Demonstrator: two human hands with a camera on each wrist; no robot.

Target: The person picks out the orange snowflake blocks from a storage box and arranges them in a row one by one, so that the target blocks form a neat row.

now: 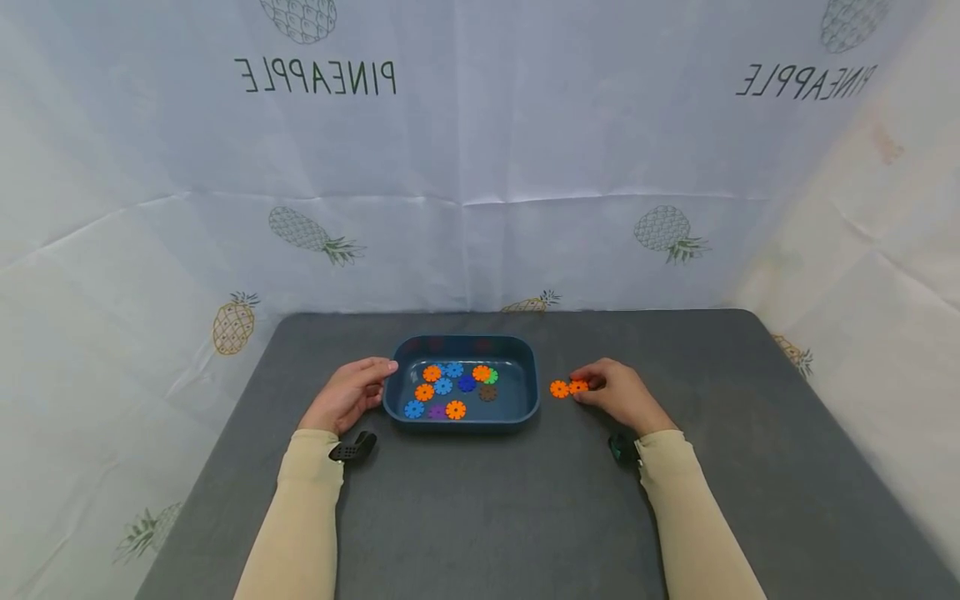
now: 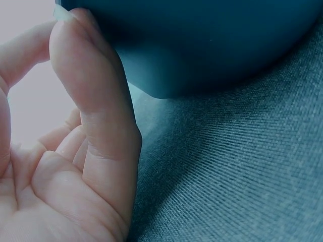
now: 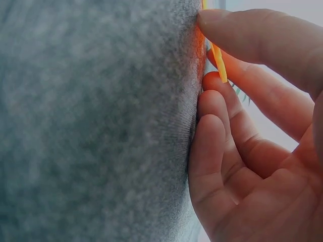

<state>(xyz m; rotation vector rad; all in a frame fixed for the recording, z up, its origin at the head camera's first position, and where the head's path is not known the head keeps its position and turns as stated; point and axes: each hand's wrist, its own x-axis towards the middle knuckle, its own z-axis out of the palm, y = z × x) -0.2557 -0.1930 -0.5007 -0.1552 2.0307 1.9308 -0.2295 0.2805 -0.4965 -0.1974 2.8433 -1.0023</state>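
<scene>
My left hand (image 1: 348,395) pinches the left rim of a dark blue tray (image 1: 463,427), thumb and fingertip at its edge in the left wrist view. Several flower-shaped notched discs lie in the tray, such as an orange disc (image 1: 455,410), a light blue disc (image 1: 414,409), a purple disc (image 1: 437,412) and a brown disc (image 1: 487,392). Right of the tray, my right hand (image 1: 618,393) pinches an orange notched disc (image 1: 577,387) at the table surface. Left of it, beside or touching it, is another orange notched disc (image 1: 559,389). Fingers partly cover the held disc (image 3: 220,63).
The grey table (image 1: 480,517) runs under both forearms. Behind it hangs a pale curtain (image 1: 465,150) printed with pineapples, which also covers the sides. A black wrist device (image 1: 354,450) is on the left wrist, and a similar dark device (image 1: 622,448) on the right.
</scene>
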